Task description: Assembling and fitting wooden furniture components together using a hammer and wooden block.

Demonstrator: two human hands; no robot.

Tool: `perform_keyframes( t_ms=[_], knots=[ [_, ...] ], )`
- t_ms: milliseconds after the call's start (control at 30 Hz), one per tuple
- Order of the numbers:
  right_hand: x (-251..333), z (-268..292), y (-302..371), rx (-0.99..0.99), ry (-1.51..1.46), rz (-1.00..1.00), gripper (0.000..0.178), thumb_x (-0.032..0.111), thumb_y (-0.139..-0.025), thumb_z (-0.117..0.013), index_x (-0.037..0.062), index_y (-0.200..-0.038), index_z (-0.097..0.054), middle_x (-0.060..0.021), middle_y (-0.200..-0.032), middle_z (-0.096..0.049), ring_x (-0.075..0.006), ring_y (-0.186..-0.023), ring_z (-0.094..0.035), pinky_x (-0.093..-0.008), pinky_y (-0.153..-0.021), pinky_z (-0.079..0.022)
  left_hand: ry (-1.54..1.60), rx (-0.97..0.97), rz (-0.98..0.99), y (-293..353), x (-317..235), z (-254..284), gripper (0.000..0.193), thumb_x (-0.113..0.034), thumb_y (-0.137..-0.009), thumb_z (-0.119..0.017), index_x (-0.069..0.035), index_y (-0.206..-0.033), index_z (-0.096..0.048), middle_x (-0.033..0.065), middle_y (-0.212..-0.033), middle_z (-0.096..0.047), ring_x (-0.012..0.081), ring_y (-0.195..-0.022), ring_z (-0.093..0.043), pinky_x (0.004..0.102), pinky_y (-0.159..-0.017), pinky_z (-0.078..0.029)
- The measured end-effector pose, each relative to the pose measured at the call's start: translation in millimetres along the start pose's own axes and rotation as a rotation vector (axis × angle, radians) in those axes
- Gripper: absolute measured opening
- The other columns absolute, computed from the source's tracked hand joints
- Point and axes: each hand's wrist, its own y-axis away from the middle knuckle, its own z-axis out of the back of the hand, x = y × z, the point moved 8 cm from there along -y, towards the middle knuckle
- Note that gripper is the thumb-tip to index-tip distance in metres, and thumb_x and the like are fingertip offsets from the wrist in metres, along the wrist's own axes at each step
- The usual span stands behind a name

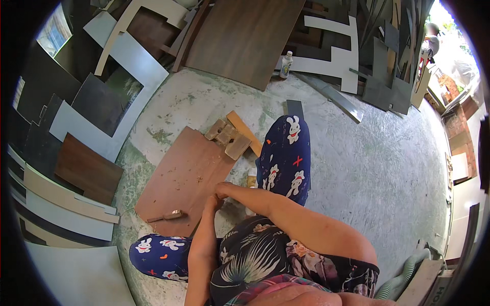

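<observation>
Fingers of the left hand [214, 202] and right hand [222, 189] are curled and held close together; how tightly they are closed, and whether anything is gripped, can't be told from this angle. Both are placed by the right edge of the brown board [178, 176], contact unconfirmed. Board is laid low over the floor [372, 163], ahead of the body and between the spread knees, likely so it can be reached from either side. A handled tool [166, 217] is rested on its near end, presumably for easy pickup. Wooden blocks [223, 135] are set at its far corner, perhaps as weight or support. Tan strip [240, 130] is laid just beside them. Farther out, a large dark panel [240, 38] is parked among offcuts, apparently for storage.
</observation>
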Motion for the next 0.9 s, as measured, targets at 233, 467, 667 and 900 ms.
perform_keyframes(
  t_ms=[233, 467, 667, 900],
  knots=[
    [3, 6, 15, 0.028, 0.009, -0.038, 0.022, 0.012, -0.071, -0.065, 0.0063, -0.090, -0.073, -0.0177, -0.091, -0.070, -0.0342, -0.085, -0.068, -0.0444, -0.069, -0.053, 0.030, 0.112, 0.002, -5, 0, -13, 0.037, -0.017, -0.080, -0.065, -0.010, -0.116, -0.065, 0.0195, -0.114, -0.065, 0.0331, -0.107, -0.062, 0.0431, -0.090, -0.049],
    [2, -5, 1, -0.017, -0.048, -0.041, 0.023, 0.016, -0.068, -0.072, 0.0053, -0.089, -0.074, -0.0157, -0.091, -0.071, -0.0317, -0.087, -0.069, -0.0430, -0.072, -0.053, 0.065, 0.163, 0.020, 0, 5, -18, 0.043, -0.013, -0.079, -0.064, -0.012, -0.122, -0.062, 0.0165, -0.123, -0.062, 0.0310, -0.116, -0.057, 0.0414, -0.097, -0.046],
    [-22, 6, 17, -0.117, -0.091, -0.070, 0.026, 0.018, -0.066, -0.077, 0.0046, -0.088, -0.074, -0.0142, -0.091, -0.072, -0.0298, -0.088, -0.070, -0.0419, -0.074, -0.054, 0.012, -0.040, -0.158, -17, -8, -5, 0.028, -0.018, -0.081, -0.060, -0.009, -0.107, -0.069, 0.0212, -0.105, -0.067, 0.0360, -0.101, -0.065, 0.0442, -0.081, -0.052],
    [50, 66, 94, -0.076, -0.082, -0.042, 0.025, 0.018, -0.067, -0.075, 0.0048, -0.088, -0.074, -0.0148, -0.091, -0.072, -0.0304, -0.088, -0.070, -0.0422, -0.074, -0.054, 0.048, -0.028, -0.140, -5, 11, -12, 0.027, -0.020, -0.083, -0.060, -0.009, -0.106, -0.069, 0.0226, -0.105, -0.067, 0.0365, -0.100, -0.065, 0.0432, -0.080, -0.052]
  ],
)
